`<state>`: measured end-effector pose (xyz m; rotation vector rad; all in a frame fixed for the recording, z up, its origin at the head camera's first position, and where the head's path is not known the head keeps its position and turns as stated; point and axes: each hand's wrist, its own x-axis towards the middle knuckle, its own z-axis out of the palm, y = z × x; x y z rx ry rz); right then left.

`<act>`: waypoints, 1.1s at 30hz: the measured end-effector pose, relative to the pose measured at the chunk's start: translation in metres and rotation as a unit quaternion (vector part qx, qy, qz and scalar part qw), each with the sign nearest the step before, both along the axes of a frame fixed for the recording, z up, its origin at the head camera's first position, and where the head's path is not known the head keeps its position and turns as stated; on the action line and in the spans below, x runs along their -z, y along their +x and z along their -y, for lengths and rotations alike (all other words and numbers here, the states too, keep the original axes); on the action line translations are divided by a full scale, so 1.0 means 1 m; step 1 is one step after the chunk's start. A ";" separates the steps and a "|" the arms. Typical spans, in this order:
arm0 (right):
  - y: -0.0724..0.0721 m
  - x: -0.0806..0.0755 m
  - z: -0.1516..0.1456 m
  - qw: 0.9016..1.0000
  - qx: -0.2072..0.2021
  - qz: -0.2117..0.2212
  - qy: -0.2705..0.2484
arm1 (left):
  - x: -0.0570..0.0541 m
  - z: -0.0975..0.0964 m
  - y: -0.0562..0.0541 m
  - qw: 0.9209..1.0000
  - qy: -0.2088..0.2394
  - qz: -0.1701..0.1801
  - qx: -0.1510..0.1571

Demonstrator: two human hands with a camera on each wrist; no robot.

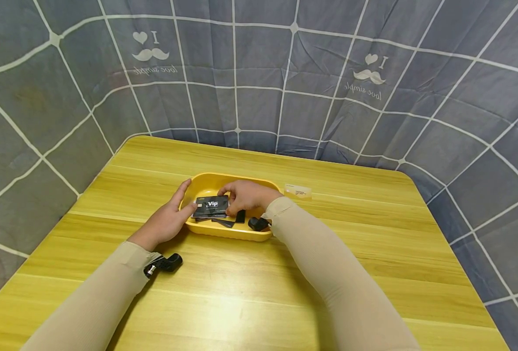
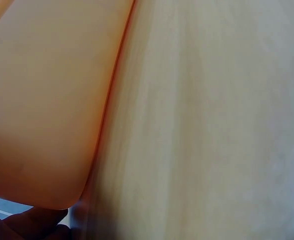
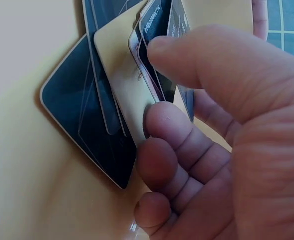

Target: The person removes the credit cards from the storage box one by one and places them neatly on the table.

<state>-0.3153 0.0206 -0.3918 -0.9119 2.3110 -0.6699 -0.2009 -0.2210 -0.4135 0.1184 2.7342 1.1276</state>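
A yellow plastic basket (image 1: 232, 235) stands on the wooden table with several cards in it. On top of the pile is a black card (image 1: 206, 206) printed "Vip". My right hand (image 1: 250, 196) reaches into the basket and pinches cards at their right edge. In the right wrist view, its thumb presses on dark cards (image 3: 154, 22), with curled fingers against a gold card (image 3: 119, 65); another dark card (image 3: 67, 100) lies beneath. My left hand (image 1: 168, 219) holds the basket's left end, thumb at the rim. Only its darkened fingers (image 2: 34, 222) show in the left wrist view.
A pale, see-through card (image 1: 298, 191) lies on the wooden table (image 1: 223, 302) just right of the basket. Behind the table hangs a grey checked curtain (image 1: 259, 63). A black wrist camera (image 1: 168, 263) sits under the left sleeve, another (image 1: 259, 224) under the right.
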 end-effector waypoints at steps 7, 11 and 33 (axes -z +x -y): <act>-0.002 -0.004 -0.002 1.000 -0.002 -0.009 -0.011 | -0.001 -0.002 -0.001 1.000 0.000 -0.001 0.000; -0.005 -0.007 -0.005 0.999 -0.008 -0.027 -0.015 | -0.002 -0.004 0.000 1.000 0.001 -0.002 0.001; -0.005 -0.042 -0.036 0.997 0.034 -0.043 -0.054 | -0.005 -0.003 -0.001 1.000 -0.007 0.003 0.001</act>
